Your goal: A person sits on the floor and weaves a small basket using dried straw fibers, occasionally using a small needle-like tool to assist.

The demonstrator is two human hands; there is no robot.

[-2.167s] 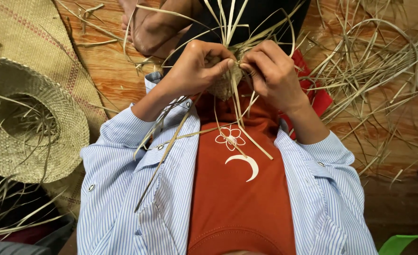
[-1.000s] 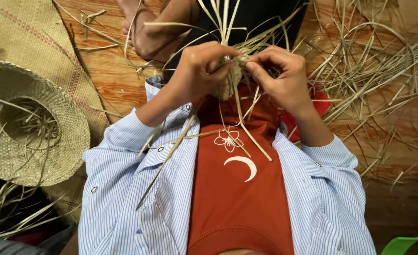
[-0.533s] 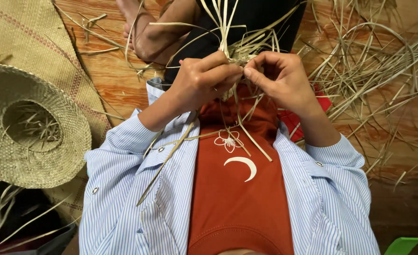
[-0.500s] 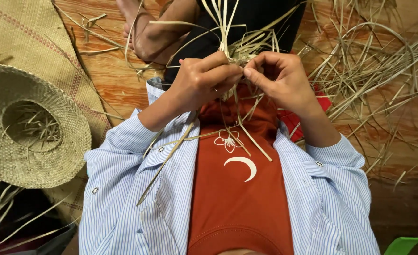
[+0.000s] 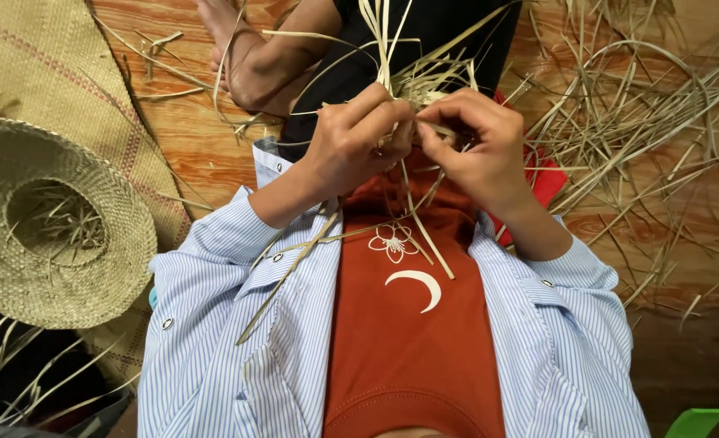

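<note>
Wooden floor (image 5: 197, 138), loose straw (image 5: 643, 122), hat (image 5: 51, 223), mat (image 5: 43, 73). My left hand (image 5: 355, 142) and right hand (image 5: 473, 150) still pinch the straw weave (image 5: 412, 101), raised slightly higher.

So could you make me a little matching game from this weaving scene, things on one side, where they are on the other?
Things:
1. woven straw hat
2. small woven piece
3. loose straw strips
4. green object

Places:
a. bottom right corner
b. pinched between left hand and right hand
c. on the floor, left side
d. scattered on the floor, right side

Pairs: 1-c, 2-b, 3-d, 4-a
</note>
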